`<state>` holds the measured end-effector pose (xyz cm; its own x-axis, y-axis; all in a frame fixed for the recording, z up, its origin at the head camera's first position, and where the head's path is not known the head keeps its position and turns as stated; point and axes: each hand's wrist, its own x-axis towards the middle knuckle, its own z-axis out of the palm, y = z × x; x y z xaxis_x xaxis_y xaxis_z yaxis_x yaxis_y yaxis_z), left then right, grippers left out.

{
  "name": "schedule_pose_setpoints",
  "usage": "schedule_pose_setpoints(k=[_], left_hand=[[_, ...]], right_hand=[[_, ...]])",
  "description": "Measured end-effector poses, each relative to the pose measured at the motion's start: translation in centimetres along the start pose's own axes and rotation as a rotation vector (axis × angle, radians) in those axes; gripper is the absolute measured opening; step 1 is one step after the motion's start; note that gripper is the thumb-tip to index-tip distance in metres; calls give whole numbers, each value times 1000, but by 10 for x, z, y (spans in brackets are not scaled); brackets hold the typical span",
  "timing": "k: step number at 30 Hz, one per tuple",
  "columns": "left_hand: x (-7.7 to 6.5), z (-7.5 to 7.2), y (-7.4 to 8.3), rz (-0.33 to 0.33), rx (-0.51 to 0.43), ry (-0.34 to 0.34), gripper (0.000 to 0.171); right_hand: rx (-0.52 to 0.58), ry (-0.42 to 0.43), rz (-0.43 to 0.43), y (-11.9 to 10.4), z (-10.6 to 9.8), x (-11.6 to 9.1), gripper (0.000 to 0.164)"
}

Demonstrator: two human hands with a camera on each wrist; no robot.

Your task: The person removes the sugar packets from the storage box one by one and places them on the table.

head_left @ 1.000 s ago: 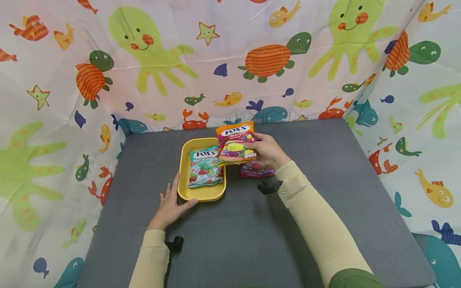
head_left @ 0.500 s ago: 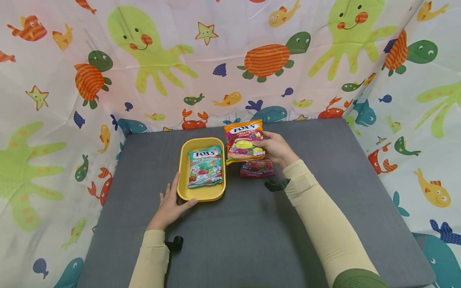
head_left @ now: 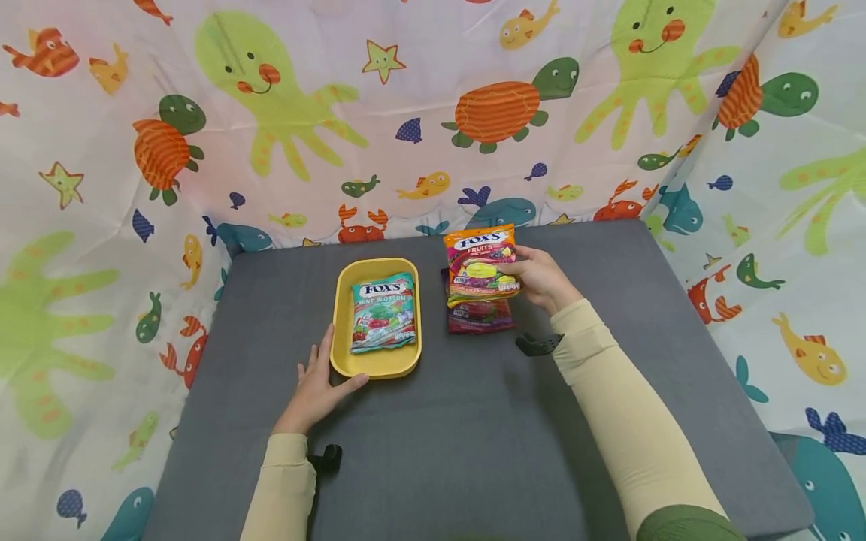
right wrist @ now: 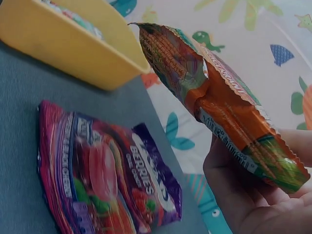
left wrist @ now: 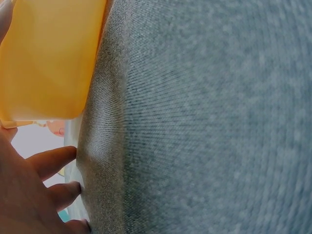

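Note:
My right hand pinches an orange-topped bag of Fox's Fruits candy by its right edge, raised over the table. Beneath it lies a purple Fox's Berries candy bag, partly hidden in the head view; the right wrist view shows more of that Berries bag. To the left is a yellow tray with a teal Fox's Mint Blossom candy bag in it. At the tray's lower left corner my left hand rests with fingers spread, thumb along the near side and forefinger along the left side.
A grey cloth-covered table spreads under everything. Curtains printed with sea animals close in its back and both sides. A black strap mount juts from the right wrist, and another mount from the left.
My right hand has carried the Fruits bag rightward, from over the tray's right edge to above the Berries bag. My left hand has stayed at the tray.

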<state>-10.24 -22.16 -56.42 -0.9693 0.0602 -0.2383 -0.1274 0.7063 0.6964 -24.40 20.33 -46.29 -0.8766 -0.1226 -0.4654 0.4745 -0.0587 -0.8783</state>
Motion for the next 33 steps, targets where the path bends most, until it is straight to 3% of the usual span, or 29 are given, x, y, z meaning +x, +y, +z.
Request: schedule_pose_setpoints(k=[12, 33], left_hand=[[0, 3, -3, 5, -4, 9, 116], [1, -1, 0, 5, -9, 7, 114]], right_hand=[[-16, 23, 3, 11, -33, 5, 70], [25, 65, 113, 37, -95, 12, 72]])
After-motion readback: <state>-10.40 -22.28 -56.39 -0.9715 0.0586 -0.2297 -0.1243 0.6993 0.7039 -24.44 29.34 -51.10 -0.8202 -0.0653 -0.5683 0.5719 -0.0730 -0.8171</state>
